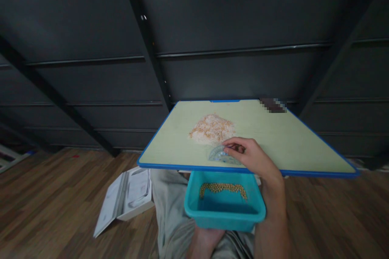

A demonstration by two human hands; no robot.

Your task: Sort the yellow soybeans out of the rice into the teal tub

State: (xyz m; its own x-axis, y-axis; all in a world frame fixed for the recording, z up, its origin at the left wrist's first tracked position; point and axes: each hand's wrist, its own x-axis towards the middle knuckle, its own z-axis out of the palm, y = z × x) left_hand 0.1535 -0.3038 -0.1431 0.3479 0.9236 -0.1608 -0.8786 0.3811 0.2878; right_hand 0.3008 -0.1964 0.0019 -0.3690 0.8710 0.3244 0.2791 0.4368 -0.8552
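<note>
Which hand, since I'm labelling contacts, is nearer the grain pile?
Right. The right hand lies on the table just beside the grain pile, gripping a clear scraper; the left hand is lower, under the teal tub.

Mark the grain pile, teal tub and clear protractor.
grain pile (212, 128), head view, middle of the heap.
teal tub (223, 221), head view, near wall.
clear protractor (217, 154), head view, exposed left part.
</note>
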